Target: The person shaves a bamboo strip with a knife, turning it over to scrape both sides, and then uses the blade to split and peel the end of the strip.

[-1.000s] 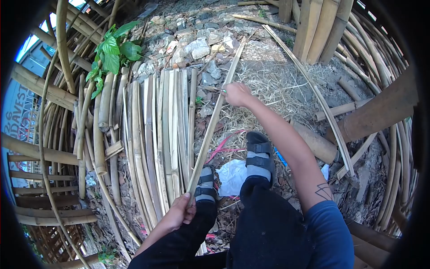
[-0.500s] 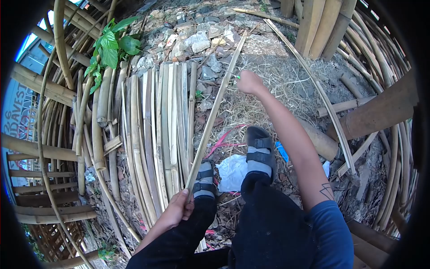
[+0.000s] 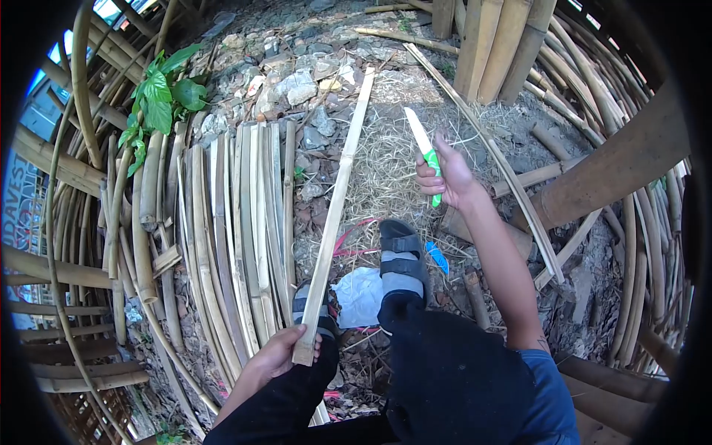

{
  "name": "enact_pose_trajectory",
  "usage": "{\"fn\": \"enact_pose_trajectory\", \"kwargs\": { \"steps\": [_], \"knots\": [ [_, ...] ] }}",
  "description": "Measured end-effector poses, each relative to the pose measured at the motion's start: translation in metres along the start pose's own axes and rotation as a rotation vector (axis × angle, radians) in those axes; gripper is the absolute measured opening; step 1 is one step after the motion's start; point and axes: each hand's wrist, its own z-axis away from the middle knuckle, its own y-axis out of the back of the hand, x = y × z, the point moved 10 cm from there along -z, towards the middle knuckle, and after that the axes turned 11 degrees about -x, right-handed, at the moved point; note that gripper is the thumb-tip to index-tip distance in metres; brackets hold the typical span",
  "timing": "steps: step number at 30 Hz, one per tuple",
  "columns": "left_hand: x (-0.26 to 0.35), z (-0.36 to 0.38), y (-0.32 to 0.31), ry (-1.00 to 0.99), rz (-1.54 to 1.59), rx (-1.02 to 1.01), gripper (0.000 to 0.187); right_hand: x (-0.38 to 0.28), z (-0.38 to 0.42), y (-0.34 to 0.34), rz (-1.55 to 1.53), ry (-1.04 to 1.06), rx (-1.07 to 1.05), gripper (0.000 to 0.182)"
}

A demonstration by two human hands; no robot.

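My left hand [image 3: 276,357] grips the near end of a long pale bamboo strip [image 3: 334,215], which slants up and away over my foot to the stony ground. In my right hand [image 3: 454,174] is a knife with a green handle [image 3: 435,178]; its pale blade [image 3: 417,131] points up and to the left, apart from the strip. My right thumb is raised beside the handle. Dry shavings [image 3: 389,163] lie on the ground between the strip and the knife.
Split bamboo strips [image 3: 222,222] lie side by side at the left, near a leafy plant [image 3: 157,100]. Thick bamboo poles [image 3: 493,52] stand at the upper right. Another long strip [image 3: 497,152] rests on the right. White cloth-like material [image 3: 357,298] lies between my feet.
My right hand has moved right and down, away from the strip, turning so that the blade shows. The strip has rolled to show a broader face, and the view has shifted slightly.
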Motion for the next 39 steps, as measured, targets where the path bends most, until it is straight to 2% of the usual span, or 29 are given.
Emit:
{"fn": "enact_pose_trajectory", "kwargs": {
  "steps": [2, 4, 6, 8, 9, 11, 12, 14, 18, 20, 22, 23, 26, 30, 34, 36, 37, 38, 39],
  "knots": [
    [0.007, -0.014, 0.021, -0.046, -0.273, 0.111, 0.035, 0.013, 0.014, -0.034, 0.005, -0.085, -0.045, 0.069],
    [0.034, -0.017, 0.029, -0.088, -0.92, 0.28, 0.036, 0.017, 0.031, -0.067, 0.031, -0.104, -0.075, 0.071],
    [0.064, -0.004, 0.022, -0.142, -1.173, 0.443, 0.034, 0.023, 0.047, -0.088, 0.071, -0.121, -0.1, 0.072],
    [0.116, 0.011, -0.017, -0.487, -1.519, 0.49, 0.032, 0.028, 0.061, -0.129, 0.014, -0.157, -0.346, 0.065],
    [0.141, 0.019, -0.046, -0.529, -1.355, 0.368, 0.031, 0.024, 0.067, -0.144, 0.04, -0.148, -0.365, 0.065],
    [0.185, 0.037, -0.112, -0.598, -1.142, 0.151, 0.029, 0.01, 0.081, -0.188, 0.299, -0.188, -0.426, 0.05],
    [0.206, 0.054, -0.157, -0.726, -1.069, 0.012, 0.033, 0.001, 0.088, -0.216, 0.337, -0.176, -0.453, 0.05],
    [0.234, 0.09, -0.227, -0.869, -0.834, -0.183, 0.037, -0.013, 0.1, -0.266, 0.54, -0.188, -0.464, 0.038],
    [0.247, 0.148, -0.299, -1.124, -0.724, -0.191, 0.027, -0.027, 0.128, -0.337, 0.601, -0.179, -0.656, 0.04],
    [0.246, 0.172, -0.314, -1.201, -0.69, -0.178, 0.024, -0.033, 0.149, -0.36, 0.587, -0.17, -0.647, 0.04],
    [0.247, 0.201, -0.316, -1.331, -0.565, -0.141, 0.024, -0.049, 0.164, -0.37, 0.771, 0.082, -0.517, 0.039],
    [0.245, 0.215, -0.319, -1.394, -0.5, -0.174, 0.022, -0.049, 0.173, -0.373, 0.849, 0.141, -0.485, 0.037],
    [0.234, 0.244, -0.327, -1.518, -0.503, -0.127, 0.022, -0.037, 0.201, -0.387, 0.848, 0.195, -0.444, 0.037],
    [0.223, 0.261, -0.334, -1.576, -0.529, -0.092, 0.021, -0.028, 0.221, -0.404, 0.888, 0.28, -0.423, 0.036],
    [0.21, 0.27, -0.337, -1.596, -0.558, -0.04, 0.019, -0.022, 0.229, -0.405, 0.865, 0.263, -0.451, 0.037],
    [0.201, 0.271, -0.346, -1.553, -0.699, -0.024, 0.018, -0.029, 0.238, -0.408, 1.069, 0.346, -0.355, 0.043],
    [0.2, 0.269, -0.353, -1.517, -0.836, -0.045, 0.017, -0.03, 0.239, -0.41, 1.075, 0.347, -0.354, 0.043],
    [0.197, 0.272, -0.353, -1.521, -0.832, -0.048, 0.017, -0.061, 0.253, -0.417, 1.223, 0.677, -0.199, 0.04],
    [0.184, 0.277, -0.372, -1.504, -1.092, -0.059, 0.016, -0.084, 0.279, -0.428, 1.351, 1.011, -0.031, 0.037]
  ]
}}
